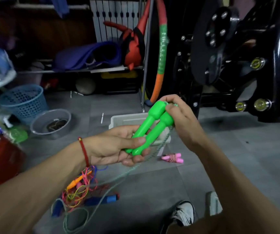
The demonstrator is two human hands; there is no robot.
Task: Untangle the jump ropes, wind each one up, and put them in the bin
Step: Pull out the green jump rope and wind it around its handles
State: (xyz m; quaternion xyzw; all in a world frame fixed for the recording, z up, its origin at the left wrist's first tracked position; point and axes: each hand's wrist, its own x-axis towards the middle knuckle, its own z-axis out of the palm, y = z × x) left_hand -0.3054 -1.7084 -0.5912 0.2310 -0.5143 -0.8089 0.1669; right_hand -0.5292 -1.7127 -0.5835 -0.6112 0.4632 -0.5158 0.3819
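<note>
You are gripping both green handles [150, 128] side by side in your left hand [117, 147], above the white bin [119, 119]. Your right hand [178, 114] is pinching the rope [102, 184] at their tops. The rope is trailing to the floor beside the tangle [80, 186]. A wound pink rope [172, 157] is lying near the bin.

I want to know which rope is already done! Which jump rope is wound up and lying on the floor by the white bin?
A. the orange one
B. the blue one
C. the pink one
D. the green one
C: the pink jump rope lies bundled on the floor beside the white bin, while the green handles are held in the left hand and right hand.
</note>
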